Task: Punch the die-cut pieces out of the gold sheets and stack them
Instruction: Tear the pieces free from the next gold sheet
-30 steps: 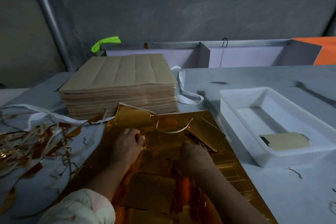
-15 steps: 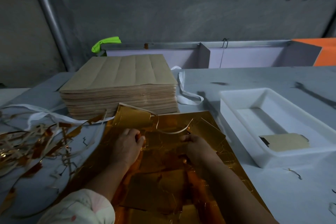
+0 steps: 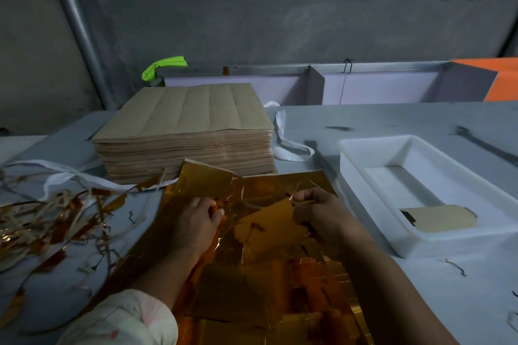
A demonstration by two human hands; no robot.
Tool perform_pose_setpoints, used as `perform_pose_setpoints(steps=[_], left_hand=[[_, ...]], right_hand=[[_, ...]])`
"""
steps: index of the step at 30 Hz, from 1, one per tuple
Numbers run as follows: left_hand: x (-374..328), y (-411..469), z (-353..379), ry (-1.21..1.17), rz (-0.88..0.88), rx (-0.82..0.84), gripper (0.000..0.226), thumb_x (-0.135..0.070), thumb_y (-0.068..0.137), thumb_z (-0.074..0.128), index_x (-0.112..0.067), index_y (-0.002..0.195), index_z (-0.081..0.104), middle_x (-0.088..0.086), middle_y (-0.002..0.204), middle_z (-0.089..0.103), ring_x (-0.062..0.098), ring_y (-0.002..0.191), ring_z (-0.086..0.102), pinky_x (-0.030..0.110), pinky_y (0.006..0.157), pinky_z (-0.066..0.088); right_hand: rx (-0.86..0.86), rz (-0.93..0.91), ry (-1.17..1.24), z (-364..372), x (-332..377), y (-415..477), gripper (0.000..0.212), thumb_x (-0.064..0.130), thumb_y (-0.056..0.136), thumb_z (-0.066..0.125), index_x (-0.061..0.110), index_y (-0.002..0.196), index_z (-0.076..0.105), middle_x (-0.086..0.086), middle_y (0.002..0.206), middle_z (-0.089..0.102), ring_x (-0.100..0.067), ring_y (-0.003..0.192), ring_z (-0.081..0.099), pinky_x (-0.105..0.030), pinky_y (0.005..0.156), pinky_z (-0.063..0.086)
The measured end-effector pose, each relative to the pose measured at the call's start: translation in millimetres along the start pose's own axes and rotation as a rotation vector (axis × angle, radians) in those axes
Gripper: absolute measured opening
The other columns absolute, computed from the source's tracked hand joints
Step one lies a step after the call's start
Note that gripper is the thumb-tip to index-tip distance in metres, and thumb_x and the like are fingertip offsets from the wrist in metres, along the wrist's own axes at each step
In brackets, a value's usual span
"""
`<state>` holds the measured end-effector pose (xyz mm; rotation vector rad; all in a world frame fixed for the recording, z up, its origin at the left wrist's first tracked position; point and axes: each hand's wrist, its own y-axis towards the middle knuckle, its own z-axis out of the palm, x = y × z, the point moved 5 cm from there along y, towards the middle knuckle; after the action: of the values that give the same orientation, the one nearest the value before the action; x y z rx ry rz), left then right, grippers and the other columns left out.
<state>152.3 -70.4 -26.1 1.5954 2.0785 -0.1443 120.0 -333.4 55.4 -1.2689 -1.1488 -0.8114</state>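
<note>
A gold sheet (image 3: 252, 283) lies on the table in front of me, its far part torn and crumpled. My left hand (image 3: 196, 218) rests on the sheet with thumb and fingers pinching the foil near its middle. My right hand (image 3: 316, 210) pinches the edge of a loose gold piece (image 3: 269, 221) that lifts off the sheet between the two hands. A thick stack of sheets (image 3: 185, 131), brown backs up, stands just behind. One punched piece (image 3: 440, 218) lies brown side up in the white tray (image 3: 364, 176) at the right.
A heap of gold scrap strips (image 3: 50, 227) covers the table at the left. White strapping (image 3: 283, 143) trails beside the stack. A low metal partition (image 3: 314, 84) runs along the table's back edge, with a green rag (image 3: 162, 66) on it.
My right hand has moved up and to the right, lifting a gold piece free of the sheet. My left hand has stayed in place on the foil.
</note>
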Motion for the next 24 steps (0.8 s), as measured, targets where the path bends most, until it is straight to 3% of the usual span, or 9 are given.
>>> perform_pose_setpoints(steps=[5, 11, 17, 24], left_hand=[[-1, 1, -1, 0.016, -0.019, 0.01, 0.04, -0.049, 0.097, 0.047, -0.031, 0.133, 0.048, -0.005, 0.129, 0.048, 0.015, 0.113, 0.05, 0.025, 0.081, 0.041], [-5, -1, -4, -0.001, 0.012, -0.005, 0.039, -0.047, 0.097, 0.048, -0.028, 0.132, 0.05, -0.004, 0.125, 0.049, 0.014, 0.108, 0.051, 0.03, 0.085, 0.046], [-6, -1, -5, 0.004, 0.026, -0.006, 0.039, -0.046, 0.097, 0.049, -0.027, 0.131, 0.051, -0.003, 0.124, 0.05, 0.013, 0.105, 0.051, 0.026, 0.08, 0.044], [-4, 8, -14, -0.041, -0.06, 0.175, 0.031, -0.041, 0.099, 0.05, -0.026, 0.126, 0.054, 0.001, 0.126, 0.047, 0.019, 0.105, 0.05, 0.03, 0.078, 0.043]], right_hand=[[-0.023, -0.013, 0.061, -13, 4, -2, 0.025, -0.004, 0.083, 0.062, 0.017, 0.095, 0.059, -0.007, 0.091, 0.055, -0.025, 0.078, 0.051, -0.034, 0.063, 0.043], [-0.032, -0.042, -0.025, -27, 13, -7, 0.024, -0.002, 0.084, 0.061, 0.018, 0.097, 0.059, -0.009, 0.1, 0.054, -0.029, 0.089, 0.053, -0.039, 0.072, 0.045], [-0.049, -0.061, -0.123, -36, 19, -11, 0.023, 0.001, 0.084, 0.063, 0.019, 0.096, 0.06, -0.011, 0.106, 0.054, -0.033, 0.095, 0.053, -0.038, 0.07, 0.047], [-0.054, -0.095, -0.204, -24, 23, -11, 0.021, 0.001, 0.086, 0.062, 0.02, 0.096, 0.06, -0.004, 0.091, 0.055, -0.021, 0.076, 0.052, -0.031, 0.061, 0.043]])
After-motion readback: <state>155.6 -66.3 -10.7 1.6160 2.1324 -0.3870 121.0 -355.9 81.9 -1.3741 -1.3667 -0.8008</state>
